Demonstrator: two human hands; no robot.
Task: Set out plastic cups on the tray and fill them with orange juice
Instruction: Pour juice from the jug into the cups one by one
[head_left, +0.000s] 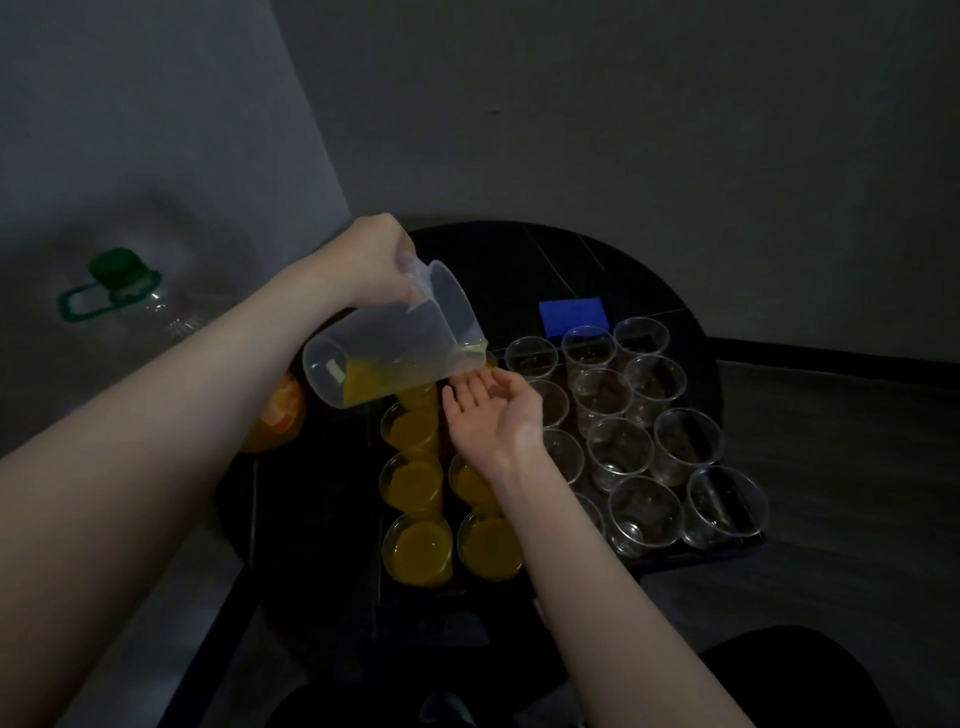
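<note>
So the left hand (376, 260) is gripping the handle of a clear plastic jug (395, 343), tipping it hard toward 3 o'clock so the orange juice (363, 382) is pooling along the low side and reaching the spout. The right hand (493, 402) is hovering palm-up with relaxed fingers right under that spout, holding nothing. On the dark round surface (519, 270) the tray (727, 545) is carrying rows of plastic cups: the filled cups (415, 551) are sitting at the 9 o'clock side, the empty cups (644, 514) toward 3 o'clock. It's pretty dim, so I can't really tell if juice is actually leaving the spout. A blue cloth (571, 317) is lying at 12 o'clock behind the cups, and a big clear bottle with a green cap (111, 267) is standing off at 9 o'clock.
</note>
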